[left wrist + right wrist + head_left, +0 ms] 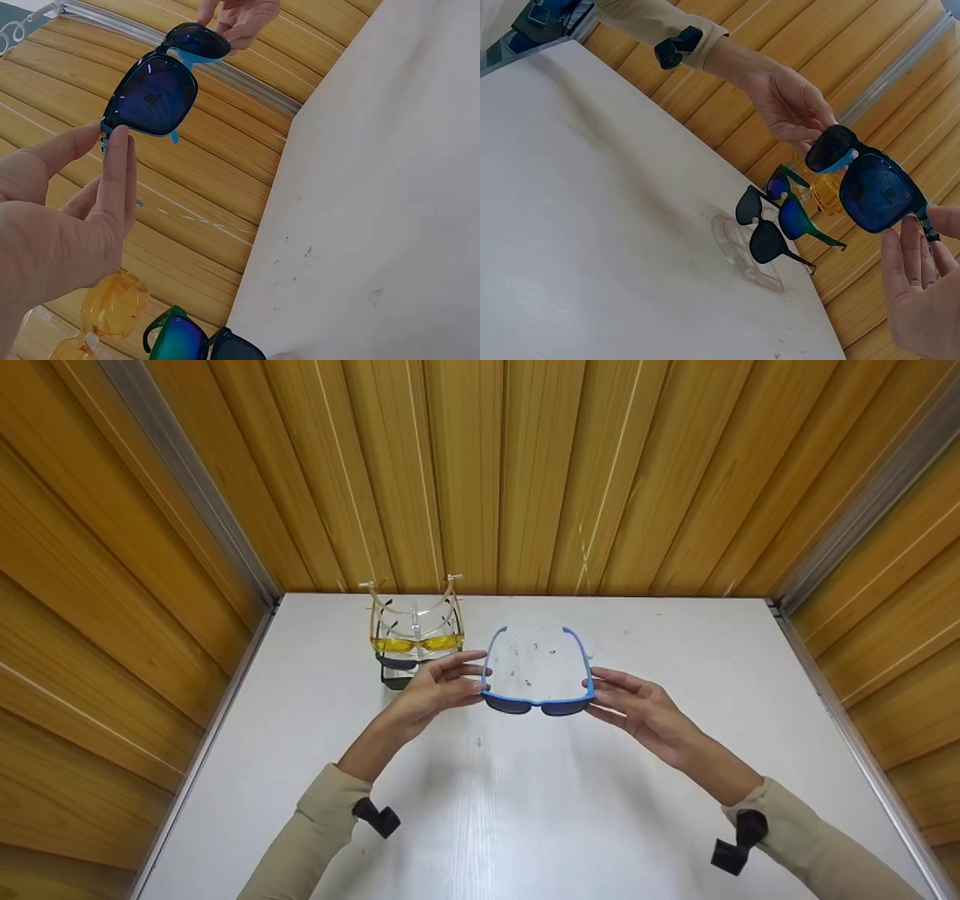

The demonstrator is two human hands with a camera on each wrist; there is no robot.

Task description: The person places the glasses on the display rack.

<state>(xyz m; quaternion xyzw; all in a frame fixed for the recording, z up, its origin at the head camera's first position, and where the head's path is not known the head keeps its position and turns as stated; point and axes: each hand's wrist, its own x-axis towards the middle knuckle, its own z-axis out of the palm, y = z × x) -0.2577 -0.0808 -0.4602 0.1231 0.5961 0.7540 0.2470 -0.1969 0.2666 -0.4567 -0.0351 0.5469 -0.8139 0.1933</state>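
A pair of sunglasses (pixel 510 706) with blue temple arms and dark lenses is held up above the white table, its temples pointing away from me. My left hand (pixel 427 694) pinches the frame at the left hinge, and my right hand (pixel 651 714) pinches it at the right hinge. Both wrist views show the dark lens fronts (pixel 150 97) with a small mark on one lens. Just beyond my left hand, yellow glasses (pixel 405 645), green-framed sunglasses (pixel 795 220) and black sunglasses (pixel 766 241) are stacked on a clear display stand (pixel 727 244).
The white table (pixel 525 810) ends at a wood-patterned wall (pixel 540 472) at the back, with similar panels left and right. Small dark specks (pixel 528 682) mark the tabletop behind the held sunglasses. The display stand occupies the back left.
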